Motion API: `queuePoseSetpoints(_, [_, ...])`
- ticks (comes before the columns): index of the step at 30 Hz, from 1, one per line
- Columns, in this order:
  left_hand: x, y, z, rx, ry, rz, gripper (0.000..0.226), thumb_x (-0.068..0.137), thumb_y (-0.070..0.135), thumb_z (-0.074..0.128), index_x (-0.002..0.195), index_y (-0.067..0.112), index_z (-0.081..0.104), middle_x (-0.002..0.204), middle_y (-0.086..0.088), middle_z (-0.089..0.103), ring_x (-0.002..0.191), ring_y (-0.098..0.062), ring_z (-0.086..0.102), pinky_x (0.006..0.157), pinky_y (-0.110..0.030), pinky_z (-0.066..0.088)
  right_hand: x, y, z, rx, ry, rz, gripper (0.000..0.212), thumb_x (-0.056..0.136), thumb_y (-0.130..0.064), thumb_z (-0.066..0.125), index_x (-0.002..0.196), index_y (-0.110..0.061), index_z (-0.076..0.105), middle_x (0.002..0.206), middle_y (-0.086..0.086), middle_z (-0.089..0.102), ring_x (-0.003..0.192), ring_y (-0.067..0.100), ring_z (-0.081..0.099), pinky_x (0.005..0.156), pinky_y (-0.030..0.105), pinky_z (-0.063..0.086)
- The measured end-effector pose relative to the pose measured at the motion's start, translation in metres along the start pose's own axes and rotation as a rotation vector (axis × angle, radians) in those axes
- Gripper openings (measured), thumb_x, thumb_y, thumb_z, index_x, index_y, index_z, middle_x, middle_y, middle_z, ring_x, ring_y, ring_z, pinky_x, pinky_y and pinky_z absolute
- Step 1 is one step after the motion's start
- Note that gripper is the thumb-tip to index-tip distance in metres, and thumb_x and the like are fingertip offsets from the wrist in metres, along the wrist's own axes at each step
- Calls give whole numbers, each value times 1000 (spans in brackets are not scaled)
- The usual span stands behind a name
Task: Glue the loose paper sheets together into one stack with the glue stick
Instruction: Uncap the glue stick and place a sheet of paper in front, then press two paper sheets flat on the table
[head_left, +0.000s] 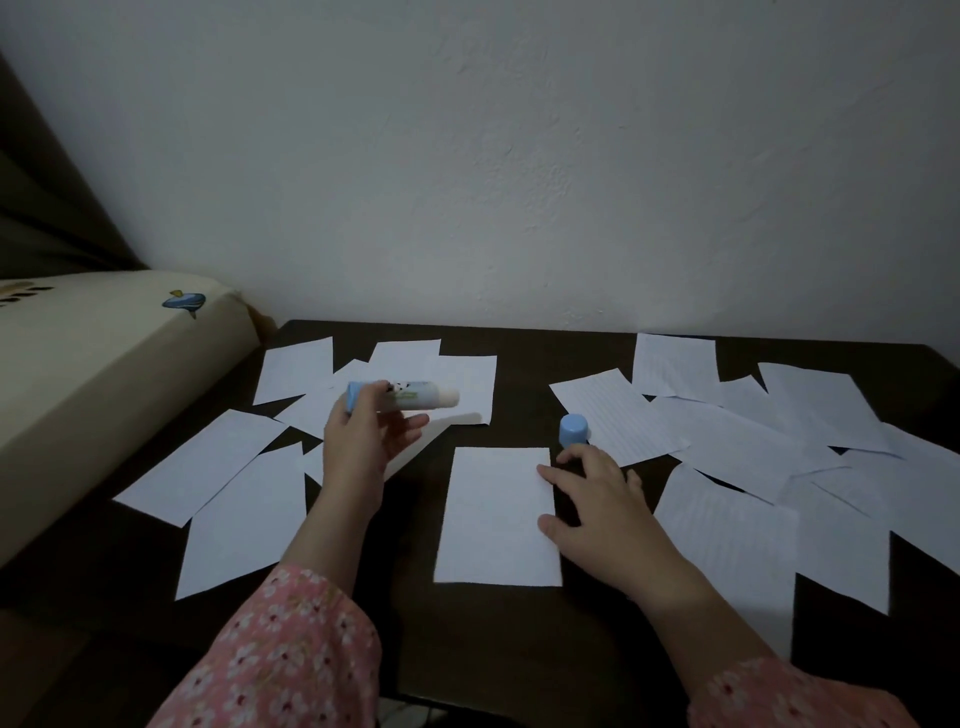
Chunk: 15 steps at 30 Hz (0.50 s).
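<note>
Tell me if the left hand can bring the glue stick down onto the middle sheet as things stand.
Probably yes. The left hand holds the uncapped glue stick just above the middle sheet; only the right hand's fingertips rest on its right edge.

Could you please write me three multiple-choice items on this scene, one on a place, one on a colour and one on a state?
1. Where does the glue stick's cap stand?
A. On the dark table beside the right hand
B. On the glue stick
C. On the cream box at the left

2. What colour is the cap?
A. Red
B. Light blue
C. Black

3. What is the left hand doing?
A. Lying flat on a sheet
B. Holding the uncapped glue stick above the table
C. Holding the cap

Answers:
1 A, the cap stands upright on the table just beyond the right hand's fingers.
2 B, it shows light blue.
3 B, the left hand grips the stick's blue end, its bare tip pointing right.
</note>
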<state>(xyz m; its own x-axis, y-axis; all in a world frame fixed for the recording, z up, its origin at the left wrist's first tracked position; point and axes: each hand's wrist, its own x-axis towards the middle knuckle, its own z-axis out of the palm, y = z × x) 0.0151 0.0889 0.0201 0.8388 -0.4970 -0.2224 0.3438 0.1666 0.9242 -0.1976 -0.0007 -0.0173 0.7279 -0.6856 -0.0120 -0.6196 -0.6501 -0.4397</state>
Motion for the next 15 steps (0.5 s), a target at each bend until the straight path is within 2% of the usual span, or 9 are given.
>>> queuePoseSetpoints(2, [-1,0,2,157,-31,-12,15,92,25,59,106,20,58,100,-7,70,87,-21,71,66,-28,53,1,1,-1,4,10,-7,50,97,-31,49,144,-35,36,142,-13,30,138,8,22,119,49,8])
queuePoseSetpoints(4, [-3,0,4,291,-80,-64,11,88,21,62,98,21,58,102,-4,68,94,-19,62,68,-29,48,2,-1,-2,-2,18,-4,50,97,-19,47,143,-35,38,142,-13,33,137,7,25,119,48,12])
queuePoseSetpoints(7, [-6,-3,0,291,-257,-64,31,85,16,65,114,23,59,116,-3,61,104,-19,53,74,-30,45,2,-4,0,-50,49,7,53,95,-13,50,142,-36,40,147,-14,34,140,10,25,119,46,17])
queuePoseSetpoints(8, [-8,-4,-1,291,-295,-51,40,84,14,67,121,27,58,118,-1,58,104,-18,54,75,-29,45,2,-5,1,-62,72,4,49,96,-19,50,141,-37,41,147,-14,34,140,10,24,119,45,18])
queuePoseSetpoints(10, [-9,-6,-2,366,-320,6,54,83,16,71,131,30,51,121,1,55,103,-15,55,74,-26,45,-2,-9,4,-68,103,13,44,96,-44,47,140,-38,42,146,-14,34,139,10,24,118,42,20])
queuePoseSetpoints(12, [-10,-11,1,555,-268,134,59,83,22,72,136,30,47,127,1,54,106,-14,54,70,-21,45,-5,-15,6,-94,79,28,61,88,-67,43,141,-38,40,144,-14,33,136,10,25,117,41,20])
queuePoseSetpoints(13, [-11,-14,3,654,-231,207,59,83,24,72,136,29,46,129,1,54,105,-13,54,67,-19,45,-6,-16,6,-114,60,23,66,85,-71,43,142,-38,38,144,-14,32,135,10,25,116,41,19])
queuePoseSetpoints(15, [-12,-21,7,785,-181,301,60,83,25,72,136,28,45,132,2,54,101,-11,53,65,-16,44,-6,-16,5,-126,35,8,64,87,-66,45,144,-38,34,146,-14,29,136,11,23,117,42,17])
